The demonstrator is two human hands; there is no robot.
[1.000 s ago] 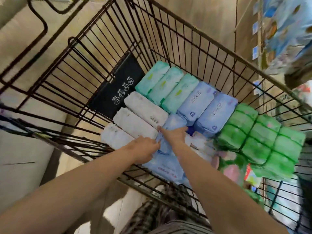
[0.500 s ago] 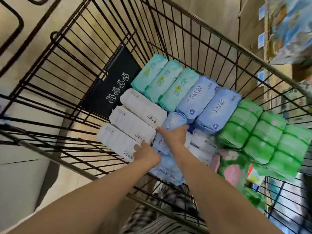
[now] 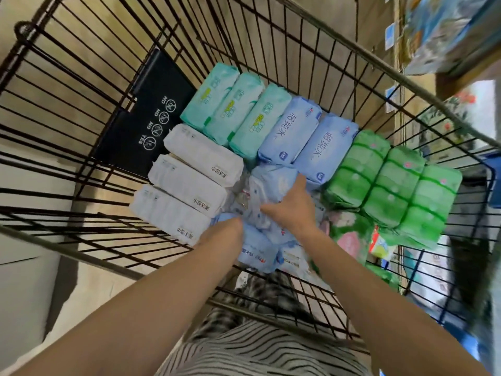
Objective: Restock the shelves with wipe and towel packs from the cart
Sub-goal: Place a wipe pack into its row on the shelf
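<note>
- The step in hand looks like lifting one pale blue bundle [image 3: 273, 183] of wipe packs out of the wire cart [image 3: 406, 79]. It lies in the near middle of the load.
- The right hand [image 3: 294, 208] lies over the bundle's top. Its fingers are spread and bent round the wrap, and the thumb points left.
- The left hand [image 3: 229, 229] is pushed down at the bundle's left near edge. Its fingers are hidden, so I cannot tell whether they grip or only wedge in.
- The bundle is hemmed in.
  - The white packs [image 3: 200, 161] touch it on the left.
  - Two blue packs [image 3: 295, 131] lie just beyond it.
  - A floral pack [image 3: 349, 234] lies to its right.
- To do this well, get the fingers of both hands under opposite ends before lifting, since the soft, slippery wrap will likely sag or slide from a top-only hold.
- Lift straight up, so that the white packs are not dragged along and the far row of teal packs [image 3: 233, 107] is not tipped.
- The green bundles [image 3: 393, 183] on the right are stacked higher, so swing clear of them on the way out.
- The shelf [image 3: 447, 36] stands at the far right. Carry the bundle over the cart's right rim and not its near one.
- Most stock is still in the cart, so the restocking seems to be at an early stage.
</note>
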